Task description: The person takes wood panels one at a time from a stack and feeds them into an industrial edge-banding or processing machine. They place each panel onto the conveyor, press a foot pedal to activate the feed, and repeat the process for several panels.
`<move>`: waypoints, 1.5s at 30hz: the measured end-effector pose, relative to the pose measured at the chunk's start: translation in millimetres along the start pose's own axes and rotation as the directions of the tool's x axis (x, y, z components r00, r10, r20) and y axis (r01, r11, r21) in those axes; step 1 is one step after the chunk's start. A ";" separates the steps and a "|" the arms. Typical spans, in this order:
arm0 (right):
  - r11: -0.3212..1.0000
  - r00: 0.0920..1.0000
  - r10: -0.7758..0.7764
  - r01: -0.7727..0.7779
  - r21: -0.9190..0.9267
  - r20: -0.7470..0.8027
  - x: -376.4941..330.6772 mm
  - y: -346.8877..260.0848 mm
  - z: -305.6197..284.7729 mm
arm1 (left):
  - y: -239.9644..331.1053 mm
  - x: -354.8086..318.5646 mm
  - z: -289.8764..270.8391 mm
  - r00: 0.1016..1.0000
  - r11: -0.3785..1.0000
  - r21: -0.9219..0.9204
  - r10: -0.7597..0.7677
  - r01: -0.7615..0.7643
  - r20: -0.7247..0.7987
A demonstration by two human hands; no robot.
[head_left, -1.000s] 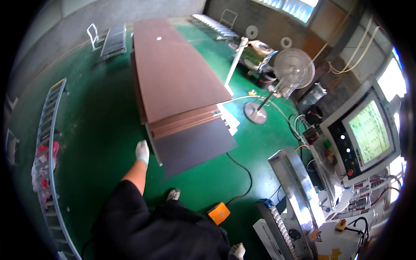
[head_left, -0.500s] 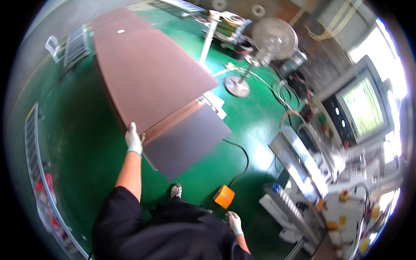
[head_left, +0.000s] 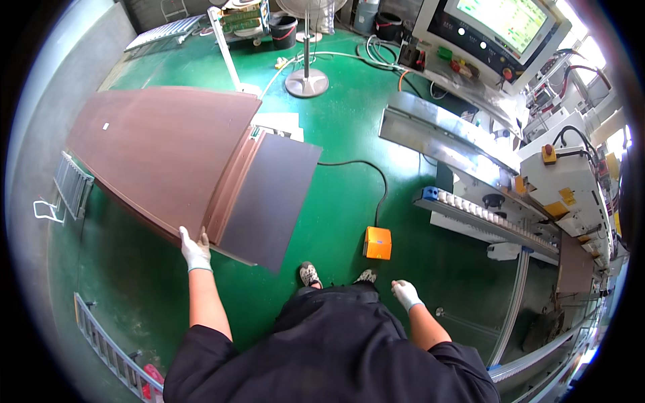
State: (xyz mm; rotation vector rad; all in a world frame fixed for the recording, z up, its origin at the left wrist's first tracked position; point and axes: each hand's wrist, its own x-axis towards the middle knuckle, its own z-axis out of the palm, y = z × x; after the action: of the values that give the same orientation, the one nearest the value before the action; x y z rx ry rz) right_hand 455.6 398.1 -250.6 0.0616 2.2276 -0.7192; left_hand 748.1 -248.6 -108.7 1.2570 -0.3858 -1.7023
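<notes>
A large brown panel (head_left: 161, 148) lies raised above the floor at the left, a small white mark near its far end. My left hand (head_left: 195, 253), in a white glove, is closed on its near corner, with thumb and forefinger at the edges and the other fingers partly hidden. Beside the panel's right end, narrow brown strips (head_left: 232, 185) run next to a dark grey sheet (head_left: 272, 198). My right hand (head_left: 406, 294), also gloved, hangs away from them over the floor. Its fingers are loosely bent and slightly apart, with nothing visible in them.
An orange foot pedal (head_left: 377, 242) with a black cable sits ahead of my shoes. A standing fan (head_left: 307, 80) and buckets are farther off. To the right stand a machine with a screen (head_left: 504, 23), a roller rail (head_left: 490, 215) and metal beams. Roller frames (head_left: 111, 346) lie at the left.
My view has turned right, so the panel appears swung leftward and more of the machine shows. My left hand stays at the panel's corner. My right hand has come farther into view.
</notes>
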 end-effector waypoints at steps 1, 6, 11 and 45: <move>1.000 1.000 0.006 -0.006 -0.015 0.006 0.1 -2.9 -0.3 | -10.0 -18.0 8.4 1.000 1.000 -0.003 -0.009 0.009 0.024; 0.990 0.993 -0.115 0.117 -0.074 0.025 23.5 -17.9 17.9 | -73.9 -88.4 -5.7 0.966 0.979 0.072 -0.198 0.189 0.164; 0.974 0.966 -0.219 0.225 -0.024 0.138 19.6 -88.7 39.1 | -109.8 -154.0 -13.5 0.741 0.821 0.311 -0.568 0.478 0.358; 0.738 0.662 -0.516 0.021 0.675 0.544 -109.2 -343.2 65.6 | -40.5 -99.2 18.0 0.964 0.979 0.110 -0.188 0.169 0.189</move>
State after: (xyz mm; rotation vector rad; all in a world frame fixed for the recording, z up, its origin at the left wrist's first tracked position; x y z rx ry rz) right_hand 485.2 95.9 -46.1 -0.2264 1.1759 -1.3772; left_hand 714.2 -151.4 -73.7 1.2223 -0.4867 -1.9925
